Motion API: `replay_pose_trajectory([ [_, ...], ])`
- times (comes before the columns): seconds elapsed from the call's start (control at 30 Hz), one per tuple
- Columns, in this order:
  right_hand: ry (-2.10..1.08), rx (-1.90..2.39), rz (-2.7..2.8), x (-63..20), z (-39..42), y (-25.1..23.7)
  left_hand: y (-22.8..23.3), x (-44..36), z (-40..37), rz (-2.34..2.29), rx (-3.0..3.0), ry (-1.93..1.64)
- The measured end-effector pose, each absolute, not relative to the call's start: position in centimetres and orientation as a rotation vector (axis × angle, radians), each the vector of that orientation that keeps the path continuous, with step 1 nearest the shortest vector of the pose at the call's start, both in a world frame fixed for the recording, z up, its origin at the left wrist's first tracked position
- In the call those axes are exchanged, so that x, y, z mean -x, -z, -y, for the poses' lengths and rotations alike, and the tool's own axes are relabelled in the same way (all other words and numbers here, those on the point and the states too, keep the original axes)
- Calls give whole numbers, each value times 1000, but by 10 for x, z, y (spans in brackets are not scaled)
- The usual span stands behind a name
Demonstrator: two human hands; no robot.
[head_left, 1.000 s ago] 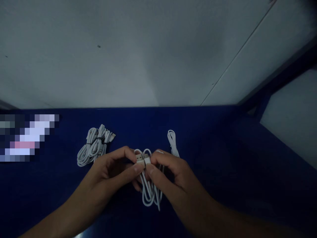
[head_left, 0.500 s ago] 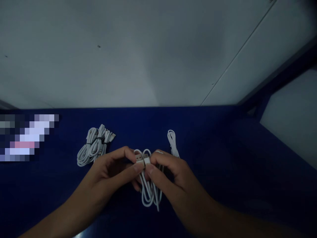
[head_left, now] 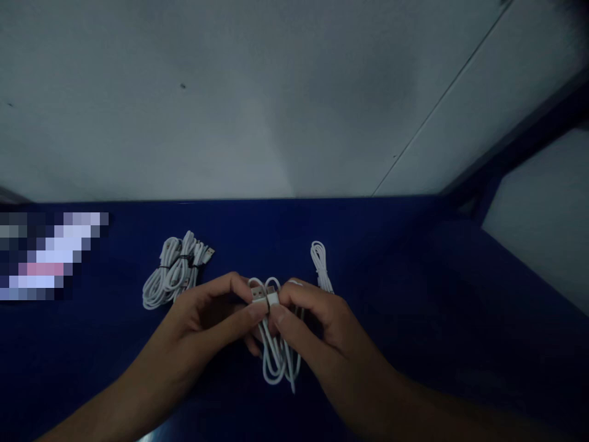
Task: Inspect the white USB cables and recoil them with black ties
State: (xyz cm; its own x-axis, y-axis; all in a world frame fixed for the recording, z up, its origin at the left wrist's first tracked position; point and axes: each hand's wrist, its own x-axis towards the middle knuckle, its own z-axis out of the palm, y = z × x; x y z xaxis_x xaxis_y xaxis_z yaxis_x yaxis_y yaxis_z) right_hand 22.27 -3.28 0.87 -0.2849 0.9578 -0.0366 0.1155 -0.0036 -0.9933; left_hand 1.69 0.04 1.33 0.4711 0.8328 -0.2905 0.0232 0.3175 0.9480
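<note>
Left hand: the left hand (head_left: 209,313) is curled, with thumb and forefinger pinching the coiled white cable (head_left: 276,353) at its upper end, just beside a plug.
Right hand: the right hand (head_left: 313,322) meets it from the other side; its fingertips (head_left: 277,315) pinch the same bundle, and the two thumbs are almost touching.
Cable in hands: thin, smooth and round, folded into long narrow loops that hang down between both hands above the table; two small rectangular plugs (head_left: 265,296) sit at the top.
Table: a dark blue surface (head_left: 414,294), flat and matte, in dim light.
Left bundles: a heap of tied white cables (head_left: 177,270), looped, with dark ties around the middle, lies well apart to the left.
Right cable: one loose white cable (head_left: 321,261), slim loops, lies just behind the right hand.
Wall: pale grey panels (head_left: 257,104), plain.
</note>
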Motion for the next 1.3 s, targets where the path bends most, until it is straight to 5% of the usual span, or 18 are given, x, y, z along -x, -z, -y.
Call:
replay_pose_trajectory([
  [1.3, -1386, 1131, 1484, -221, 34, -11, -5, -13, -2, -913, -1125, -676],
])
